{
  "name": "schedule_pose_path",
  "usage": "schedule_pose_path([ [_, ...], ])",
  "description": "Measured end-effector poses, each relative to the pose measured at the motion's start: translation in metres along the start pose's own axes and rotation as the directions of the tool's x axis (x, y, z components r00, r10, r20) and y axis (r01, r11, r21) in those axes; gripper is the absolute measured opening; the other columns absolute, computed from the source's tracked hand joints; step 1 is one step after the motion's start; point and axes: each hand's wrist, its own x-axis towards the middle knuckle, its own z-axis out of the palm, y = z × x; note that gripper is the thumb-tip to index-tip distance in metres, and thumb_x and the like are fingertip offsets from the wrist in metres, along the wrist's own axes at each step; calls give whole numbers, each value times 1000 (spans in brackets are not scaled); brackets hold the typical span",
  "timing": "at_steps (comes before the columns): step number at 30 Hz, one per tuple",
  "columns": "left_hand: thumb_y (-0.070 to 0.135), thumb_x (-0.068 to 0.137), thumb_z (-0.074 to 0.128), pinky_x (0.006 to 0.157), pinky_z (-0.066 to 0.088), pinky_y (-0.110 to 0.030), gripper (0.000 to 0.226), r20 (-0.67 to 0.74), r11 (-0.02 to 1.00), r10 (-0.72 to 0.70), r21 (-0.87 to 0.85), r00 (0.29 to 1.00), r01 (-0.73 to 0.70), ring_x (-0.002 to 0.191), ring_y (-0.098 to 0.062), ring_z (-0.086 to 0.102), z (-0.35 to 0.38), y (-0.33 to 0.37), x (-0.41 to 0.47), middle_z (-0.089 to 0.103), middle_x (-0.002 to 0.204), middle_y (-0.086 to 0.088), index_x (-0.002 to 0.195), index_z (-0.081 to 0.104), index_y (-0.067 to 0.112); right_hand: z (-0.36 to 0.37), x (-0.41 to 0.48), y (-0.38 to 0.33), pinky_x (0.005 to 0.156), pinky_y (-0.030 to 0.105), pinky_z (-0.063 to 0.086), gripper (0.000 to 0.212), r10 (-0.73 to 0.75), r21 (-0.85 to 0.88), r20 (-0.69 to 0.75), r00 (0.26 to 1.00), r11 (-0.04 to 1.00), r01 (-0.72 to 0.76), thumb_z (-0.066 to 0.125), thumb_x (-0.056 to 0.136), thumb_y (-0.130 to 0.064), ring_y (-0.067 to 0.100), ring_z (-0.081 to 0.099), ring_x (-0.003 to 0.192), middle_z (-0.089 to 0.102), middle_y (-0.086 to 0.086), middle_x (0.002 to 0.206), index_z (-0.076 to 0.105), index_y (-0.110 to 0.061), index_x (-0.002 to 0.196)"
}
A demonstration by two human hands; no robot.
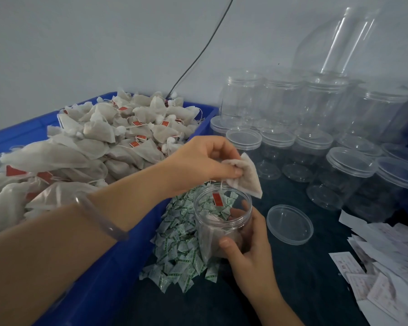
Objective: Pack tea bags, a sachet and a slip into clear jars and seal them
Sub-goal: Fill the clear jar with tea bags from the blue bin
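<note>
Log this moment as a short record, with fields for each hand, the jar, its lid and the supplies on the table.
left hand: pinches a tea bag over the jar mouth, red tag dangling inside
right hand: grips the open jar, upright
jar contents: some tea bags already in
lid: loose on the table, right of the jar
tea bag heap: in the blue crate
sachets: piled between crate and jar
slips: scattered at right
spare jars: clustered behind

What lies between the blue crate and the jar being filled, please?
A heap of green-printed sachets fills that stretch, seen in the head view.
</note>
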Motion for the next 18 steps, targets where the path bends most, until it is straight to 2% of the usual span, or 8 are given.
schedule_pose_path([
  [2,6,79,75,82,56,-25,15,30,962,35,271,999,-42,80,-10,67,-2,0,-2,71,83,5,81,66,18,-1,0,0,88,12,47,72,1,7,0,1000,1000,-1,73,69,-43,3,59,116,60,-20,127,42,-28,132],
  [6,20,78,71,88,51,-33,11,81,708,7,703,997,-62,88,-5,62,-8,-1,-3,67,87,13,79,64,28,-1,1,1,91,14,46,72,4,5,3,1000,1000,-4,72,69,-44,4,57,120,59,-21,129,42,-27,133],
  [9,35,77,75,89,42,-18,12,206,610,-72,783,976,-120,98,2,53,-8,0,-6,62,96,19,84,65,35,-2,1,1,91,16,46,72,7,5,-5,1000,1000,-7,71,70,-46,5,58,119,60,-19,128,43,-26,133],
  [11,43,80,70,85,37,-8,11,228,678,-36,721,973,-144,101,6,51,-10,4,-8,64,98,22,88,69,35,-2,1,1,90,13,45,71,1,7,-10,1000,1000,-1,72,69,-44,3,58,118,60,-22,127,43,-28,132],
  [13,35,89,62,85,40,-14,12,127,719,101,676,987,-160,97,3,56,-18,1,-3,69,97,18,93,72,28,-3,1,2,89,11,45,70,-2,16,-15,1000,1000,2,72,68,-42,1,58,117,59,-24,127,44,-29,130],
  [14,29,93,58,87,42,-18,16,39,684,160,716,986,-139,96,-1,59,-26,-3,2,70,100,13,99,72,23,-3,0,2,89,10,45,70,-4,17,-12,1000,1000,5,72,67,-41,0,58,117,59,-26,127,44,-29,130],
  [16,20,96,52,93,42,-25,23,-140,546,181,838,974,19,104,-14,59,-46,-15,11,67,114,2,114,66,16,-2,0,3,88,9,45,70,-7,13,-2,1000,1000,7,71,66,-39,-2,57,116,58,-28,126,43,-30,130],
  [18,15,94,51,96,44,-37,29,-250,370,62,905,966,210,111,-24,55,-72,-34,16,60,123,-6,122,58,12,-2,-1,3,88,7,44,70,-9,8,4,1000,1000,9,70,65,-39,-4,57,116,57,-30,125,44,-32,130],
])
